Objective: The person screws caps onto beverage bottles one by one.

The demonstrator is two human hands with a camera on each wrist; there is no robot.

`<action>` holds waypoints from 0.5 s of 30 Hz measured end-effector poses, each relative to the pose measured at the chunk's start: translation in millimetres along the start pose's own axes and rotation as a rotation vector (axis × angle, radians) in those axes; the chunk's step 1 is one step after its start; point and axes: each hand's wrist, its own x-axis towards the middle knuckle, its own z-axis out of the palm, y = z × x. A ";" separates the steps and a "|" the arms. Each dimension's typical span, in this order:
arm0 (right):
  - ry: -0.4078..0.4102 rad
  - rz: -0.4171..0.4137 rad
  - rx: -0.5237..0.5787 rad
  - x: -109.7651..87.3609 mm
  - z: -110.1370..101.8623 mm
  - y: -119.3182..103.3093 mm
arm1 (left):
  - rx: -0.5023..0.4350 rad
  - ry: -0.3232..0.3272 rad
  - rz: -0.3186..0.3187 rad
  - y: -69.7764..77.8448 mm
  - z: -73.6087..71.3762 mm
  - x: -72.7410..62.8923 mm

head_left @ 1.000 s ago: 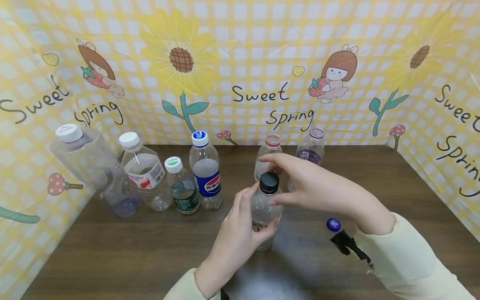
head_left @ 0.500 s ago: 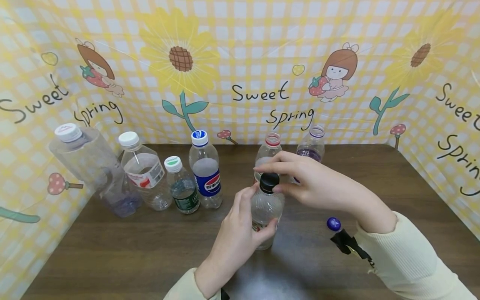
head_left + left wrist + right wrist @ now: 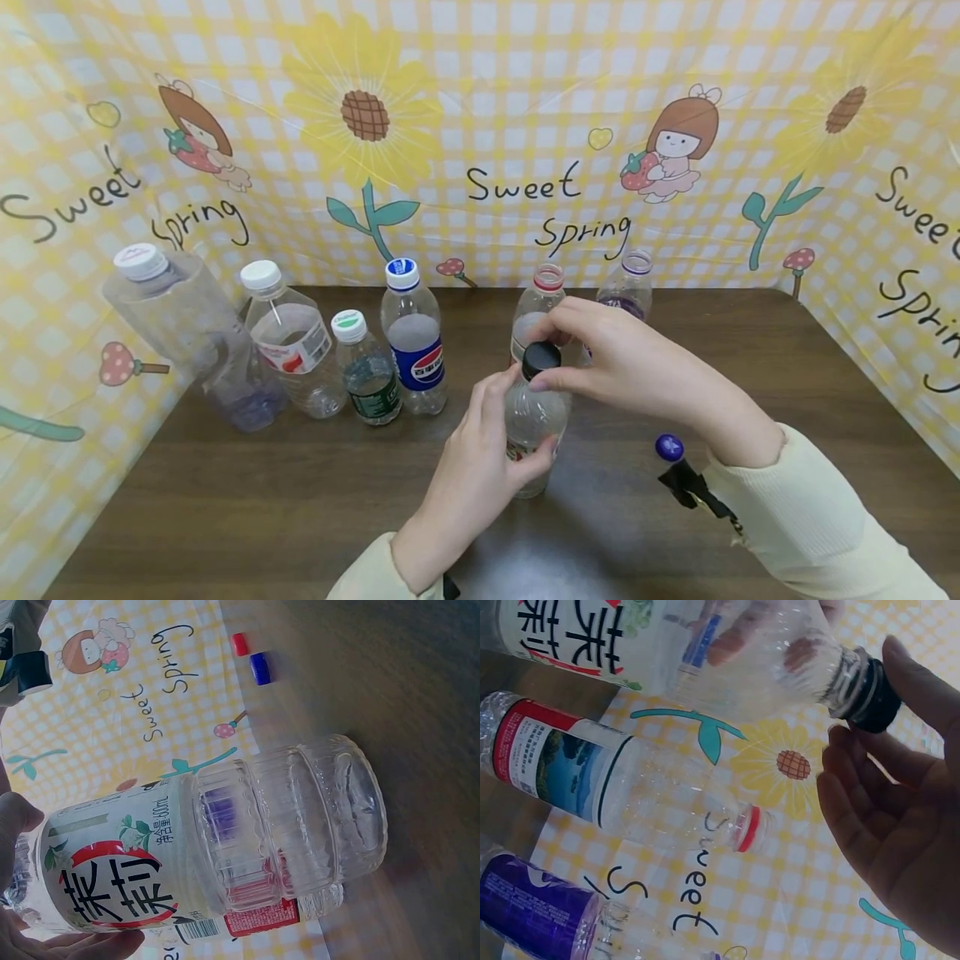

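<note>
A clear plastic bottle (image 3: 536, 412) with a white jasmine-print label (image 3: 112, 862) stands upright on the table. Around its body curl the fingers and thumb of my left hand (image 3: 468, 467). My right hand (image 3: 615, 354) reaches over from the right and pinches the bottle's black cap (image 3: 542, 360) between thumb and fingertips. The right wrist view shows that cap (image 3: 874, 697) sitting on the bottle neck, thumb on one side and a fingertip on the other. Just behind is an uncapped bottle with a red neck ring (image 3: 748, 829), partly hidden by my right hand in the head view.
Left stand several capped bottles, including a large crumpled one (image 3: 172, 317) and a blue-labelled one (image 3: 420, 362). An uncapped purple-labelled bottle (image 3: 540, 907) is at the back right. A blue cap (image 3: 669, 447) and a red cap (image 3: 238, 643) lie on the wooden table (image 3: 247, 508).
My right thumb and fingers have shifted round the black cap, loosening and then closing on it again. My left hand keeps its grip on the bottle, which stays in place.
</note>
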 end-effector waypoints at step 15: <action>-0.066 -0.159 0.018 -5.7 -10.3 4.8 | 0.008 0.022 0.033 -1.9 2.0 0.6</action>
